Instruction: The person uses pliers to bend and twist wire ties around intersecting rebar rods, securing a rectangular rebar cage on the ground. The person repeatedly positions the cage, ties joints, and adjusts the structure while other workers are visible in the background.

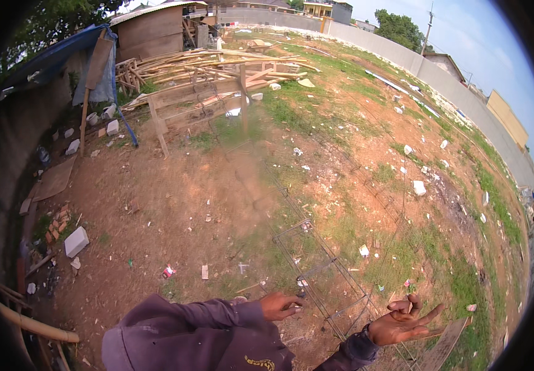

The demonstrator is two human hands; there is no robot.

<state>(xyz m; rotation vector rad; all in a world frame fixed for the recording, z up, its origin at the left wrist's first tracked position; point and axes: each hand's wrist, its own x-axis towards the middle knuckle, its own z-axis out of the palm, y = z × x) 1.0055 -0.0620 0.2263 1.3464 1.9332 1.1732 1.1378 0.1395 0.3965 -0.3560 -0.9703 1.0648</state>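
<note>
Down at 6 o'clock the left hand [279,305] is curling its fingers [293,302] around a thin bar of the rebar cage [316,272], right at the near end of it. It looks like it's gripping the wire, though the bar is so skinny against the dirt that I can't be totally sure the fingers are closing all the way around it. The purple sleeve [186,328] is coming in from the bottom edge and covering most of that arm.

The right hand [403,321] is sitting at about 5 o'clock, palm up, fingers spread wide and loose, holding nothing. It's hovering just beside the cage's right edge, and I can't tell if it's actually touching a wire.

The cage itself is lying on the ground and running from the hands up toward 12 o'clock across the patchy grass and red dirt, getting hard to follow further out.

Over at 9 o'clock a white block [76,241] is lying on the dirt, well apart from both hands. Up around 11 to 12 o'clock a pile of timber [217,65] is sitting behind a rough wooden frame [199,102], and a long grey wall [465,99] is curving along the 2 o'clock side.
</note>
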